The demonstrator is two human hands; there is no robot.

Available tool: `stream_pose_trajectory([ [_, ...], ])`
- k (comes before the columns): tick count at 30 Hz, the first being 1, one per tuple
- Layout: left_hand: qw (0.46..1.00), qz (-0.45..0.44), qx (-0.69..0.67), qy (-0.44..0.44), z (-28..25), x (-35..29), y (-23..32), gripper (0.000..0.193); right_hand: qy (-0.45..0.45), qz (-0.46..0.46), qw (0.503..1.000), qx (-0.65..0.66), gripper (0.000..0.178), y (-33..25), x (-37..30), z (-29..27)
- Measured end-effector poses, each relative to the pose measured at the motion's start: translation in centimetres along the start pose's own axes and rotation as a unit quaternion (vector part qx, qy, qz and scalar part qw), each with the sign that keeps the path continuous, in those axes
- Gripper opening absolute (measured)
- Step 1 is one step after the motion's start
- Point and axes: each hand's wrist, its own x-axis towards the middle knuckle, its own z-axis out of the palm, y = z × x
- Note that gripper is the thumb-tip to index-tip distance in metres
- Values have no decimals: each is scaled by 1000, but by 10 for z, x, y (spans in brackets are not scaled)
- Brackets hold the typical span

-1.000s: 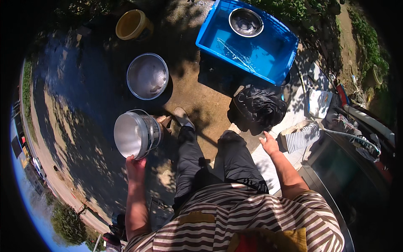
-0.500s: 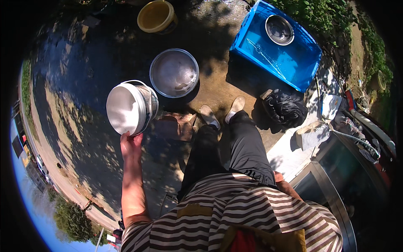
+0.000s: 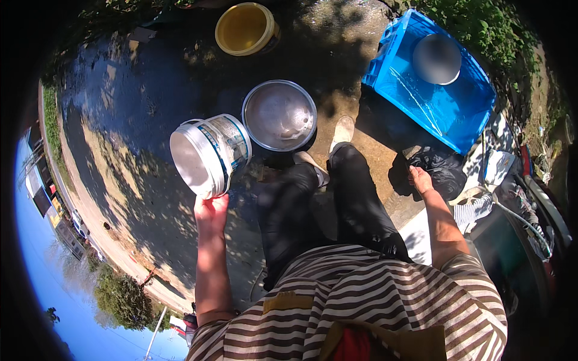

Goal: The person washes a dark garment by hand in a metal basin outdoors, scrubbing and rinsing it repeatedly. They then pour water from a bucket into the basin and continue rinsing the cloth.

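Note:
My left hand (image 3: pixel 211 213) grips a white plastic bucket (image 3: pixel 226 144) by the lower edge of its rim. The bucket is tipped sideways, its pale mouth facing left and its printed side toward the right. Beside it, a round metal basin (image 3: pixel 279 114) sits on the wet ground, holding what looks like a shallow layer of liquid. Over on the right, my right hand (image 3: pixel 421 180) is held out with curled fingers, in front of a black crumpled bundle (image 3: pixel 444 171). Nothing shows in its fingers, and whether it touches the bundle I cannot tell.
A blue plastic crate (image 3: pixel 394 99) stands at the far right with a blurred round metal bowl (image 3: pixel 436 58) inside. A yellowish bucket (image 3: pixel 244 29) is at the back. Cloths, a striped bag (image 3: pixel 474 209) and a pale hose (image 3: pixel 522 221) lie at the right edge.
My right hand has come up and forward from beside my hip to the black bundle. The white bucket has turned, showing more of its side. My right foot has moved, and the view has shifted.

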Motion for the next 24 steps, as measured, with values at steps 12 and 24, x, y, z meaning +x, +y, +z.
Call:
stream_pose_trajectory([
  [12, 983, -178, 27, -35, 30, 166, -26, 26, 54, 250, 966, -26, 51, 51, -6, 53],
  [24, 968, -170, 180, -40, -49, 378, -64, 48, 341, 67, 911, -223, 70, 170, 284, 148],
])
